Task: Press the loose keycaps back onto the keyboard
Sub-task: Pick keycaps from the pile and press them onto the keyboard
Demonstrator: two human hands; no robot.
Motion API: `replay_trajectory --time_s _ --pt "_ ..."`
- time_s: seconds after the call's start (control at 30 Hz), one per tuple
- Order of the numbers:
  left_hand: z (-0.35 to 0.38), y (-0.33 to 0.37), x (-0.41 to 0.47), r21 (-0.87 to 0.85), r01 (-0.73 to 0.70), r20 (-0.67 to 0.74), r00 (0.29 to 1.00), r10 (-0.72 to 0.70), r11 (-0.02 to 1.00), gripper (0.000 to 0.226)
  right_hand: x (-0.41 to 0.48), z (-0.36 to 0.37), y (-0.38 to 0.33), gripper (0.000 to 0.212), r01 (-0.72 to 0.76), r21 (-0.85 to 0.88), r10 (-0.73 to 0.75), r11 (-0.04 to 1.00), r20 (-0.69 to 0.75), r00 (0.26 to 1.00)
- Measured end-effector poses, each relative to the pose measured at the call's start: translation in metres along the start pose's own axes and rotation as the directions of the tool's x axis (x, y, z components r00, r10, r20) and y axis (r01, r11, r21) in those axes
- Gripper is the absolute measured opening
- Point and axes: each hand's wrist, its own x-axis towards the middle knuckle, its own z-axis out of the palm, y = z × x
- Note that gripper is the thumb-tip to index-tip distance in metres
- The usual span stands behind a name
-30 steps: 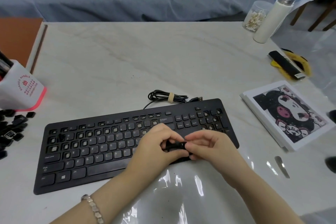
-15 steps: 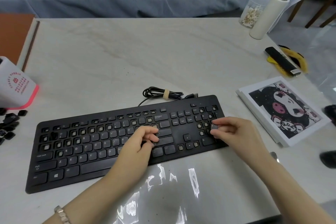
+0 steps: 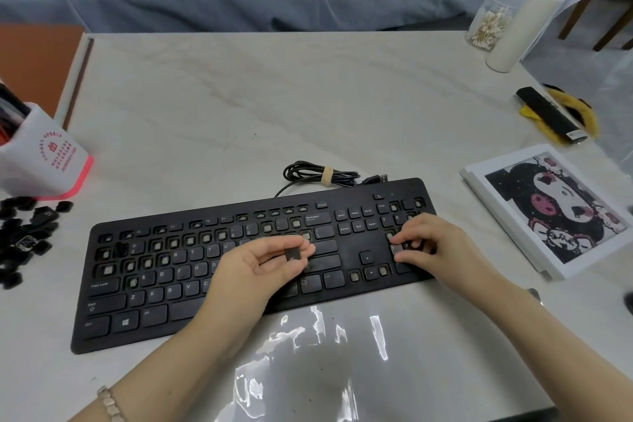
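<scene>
A black keyboard (image 3: 164,284) lies across the marble table, with several bare key sockets in its upper rows and number pad. My left hand (image 3: 253,271) hovers over the keyboard's middle and pinches a small black keycap (image 3: 293,253) between thumb and fingers. My right hand (image 3: 435,250) rests on the number pad, fingertips pressing down on a keycap (image 3: 399,247) there. A pile of loose black keycaps (image 3: 25,236) lies on the table left of the keyboard.
A white and pink pen holder (image 3: 44,161) stands at the left edge. The coiled keyboard cable (image 3: 318,175) lies behind the keyboard. A framed picture (image 3: 555,209), a black and yellow brush (image 3: 555,116), a white bottle (image 3: 527,24) and a cotton swab jar (image 3: 486,24) sit to the right.
My hands parted from the keyboard's centre. The right hand moved to the number pad and now presses a keycap in; the left hand lifted a keycap up between its fingers.
</scene>
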Motion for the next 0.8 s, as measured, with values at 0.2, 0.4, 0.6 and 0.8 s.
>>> replay_trajectory --time_s 0.2,0.4,0.6,0.8 --pt "0.002 0.009 -0.004 -0.096 -0.054 0.043 0.997 0.059 0.994 0.033 0.000 0.000 0.001 0.037 0.008 0.003 -0.008 1.000 -0.007 1.000" --pt "0.006 0.010 -0.005 -0.080 -0.079 0.057 0.995 0.083 0.994 0.033 -0.002 0.003 0.003 0.038 -0.006 0.030 0.007 1.000 -0.041 0.999" --pt "0.010 0.002 -0.003 0.094 -0.060 0.050 0.997 0.056 0.994 0.026 -0.003 0.004 0.007 0.033 0.003 0.059 0.000 0.998 -0.050 0.999" --pt "0.012 -0.002 -0.002 0.164 0.010 0.016 1.000 -0.012 0.986 0.027 -0.021 0.026 0.022 0.021 0.204 -0.363 -0.299 0.909 -0.228 0.927"
